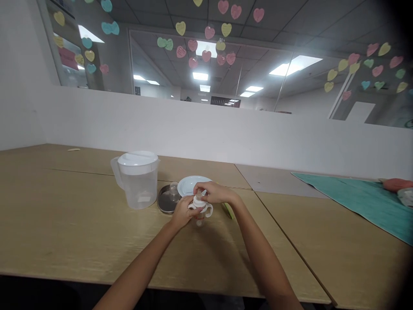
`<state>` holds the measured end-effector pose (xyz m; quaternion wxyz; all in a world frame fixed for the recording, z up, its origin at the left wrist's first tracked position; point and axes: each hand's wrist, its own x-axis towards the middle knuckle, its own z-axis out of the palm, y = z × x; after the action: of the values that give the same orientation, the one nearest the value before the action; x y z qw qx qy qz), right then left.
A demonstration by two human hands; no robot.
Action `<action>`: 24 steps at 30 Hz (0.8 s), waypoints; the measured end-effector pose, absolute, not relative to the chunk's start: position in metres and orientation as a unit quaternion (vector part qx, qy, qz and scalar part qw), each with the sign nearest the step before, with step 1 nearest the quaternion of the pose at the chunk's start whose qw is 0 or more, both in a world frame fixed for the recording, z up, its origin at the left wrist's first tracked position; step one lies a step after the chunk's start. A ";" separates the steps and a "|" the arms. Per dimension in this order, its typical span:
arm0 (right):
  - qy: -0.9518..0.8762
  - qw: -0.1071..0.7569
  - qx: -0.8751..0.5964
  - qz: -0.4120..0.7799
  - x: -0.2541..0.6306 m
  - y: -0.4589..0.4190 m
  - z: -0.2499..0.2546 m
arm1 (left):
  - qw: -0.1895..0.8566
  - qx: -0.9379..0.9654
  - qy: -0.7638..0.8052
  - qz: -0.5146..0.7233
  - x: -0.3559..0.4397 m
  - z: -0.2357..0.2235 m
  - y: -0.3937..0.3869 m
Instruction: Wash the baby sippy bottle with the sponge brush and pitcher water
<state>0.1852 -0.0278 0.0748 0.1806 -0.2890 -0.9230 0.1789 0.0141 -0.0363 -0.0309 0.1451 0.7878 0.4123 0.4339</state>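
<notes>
A clear baby bottle [200,211] with a white collar and two white loop handles is held upright just over the table. My left hand [183,213] is closed around its left side, by the collar and one handle. From above, my right hand [211,192] has its fingers closed at the collar and the clear teat [199,194]. Behind the hands lie a pale blue-white plate [190,183] and a round dark metal tray [164,202]. A small clear dome-shaped cap [174,189] stands on the tray.
A lidded translucent pitcher [140,185] stands to the left of the tray. Partly behind my right wrist is a yellow-green item [228,211]. A teal cloth [355,198] with a reddish object [396,185] lies at the far right. The white wall [206,129] bounds the table's back.
</notes>
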 end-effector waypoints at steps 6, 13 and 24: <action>-0.925 0.164 -0.294 0.177 0.185 -0.029 0.077 | 0.141 0.805 0.416 0.398 0.011 -0.031 -0.034; -0.920 0.173 -0.307 0.170 0.184 -0.030 0.077 | 0.120 0.798 0.427 0.407 0.013 -0.033 -0.035; -0.897 0.182 -0.396 0.080 0.179 -0.040 0.083 | 0.094 0.814 0.412 0.399 0.011 -0.036 -0.033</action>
<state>0.1794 -0.0405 0.0827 0.1823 -0.3956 -0.8966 0.0803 0.0112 -0.0328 -0.0360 0.0940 0.8140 0.4116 0.3989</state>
